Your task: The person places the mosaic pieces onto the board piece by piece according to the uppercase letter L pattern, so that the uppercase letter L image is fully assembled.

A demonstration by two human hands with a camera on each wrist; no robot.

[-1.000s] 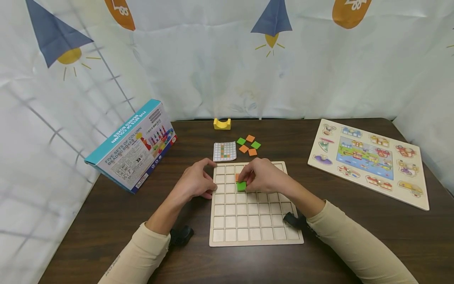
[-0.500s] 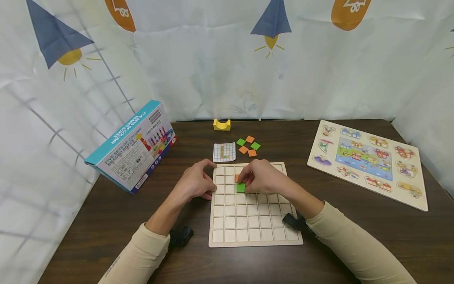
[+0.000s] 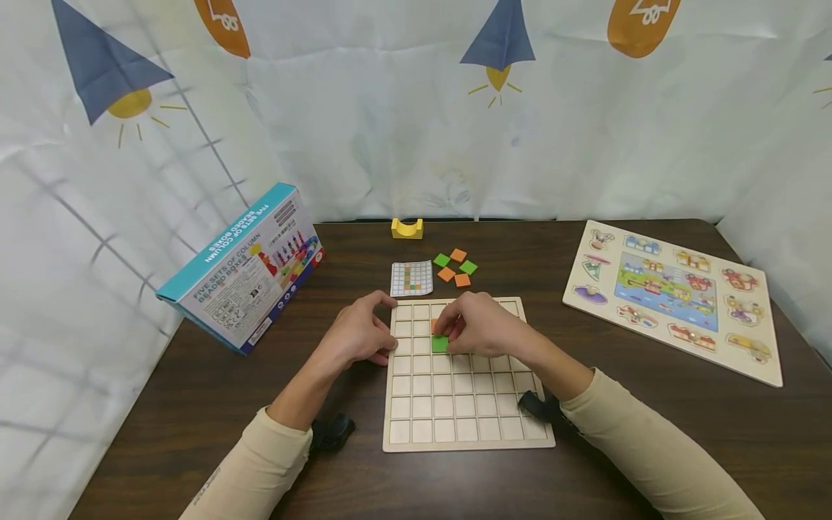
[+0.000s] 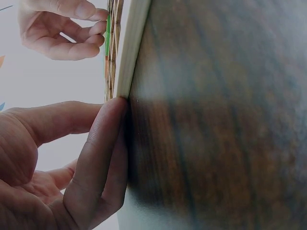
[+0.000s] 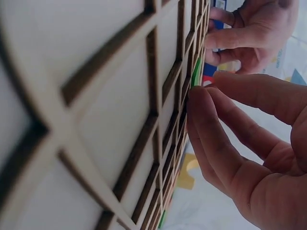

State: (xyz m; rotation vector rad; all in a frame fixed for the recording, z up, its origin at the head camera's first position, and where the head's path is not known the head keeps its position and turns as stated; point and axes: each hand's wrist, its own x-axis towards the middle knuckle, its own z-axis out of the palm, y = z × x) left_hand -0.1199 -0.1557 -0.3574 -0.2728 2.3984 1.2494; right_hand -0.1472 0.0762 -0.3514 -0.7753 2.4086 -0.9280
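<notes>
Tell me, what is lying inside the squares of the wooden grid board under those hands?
One green tile sits in a cell of the grid board, pinched by the right hand. An orange tile peeks out beside it. The hand covers the cells beneath it; the other visible cells are bare.

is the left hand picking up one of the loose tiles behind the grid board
No, the left hand rests against the left edge of the grid board, while the loose tiles lie untouched beyond it.

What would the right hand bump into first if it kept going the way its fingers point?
Probably the left hand. The right hand holds a green tile on the grid board, fingers pointing left across it. Depth is unclear.
</notes>
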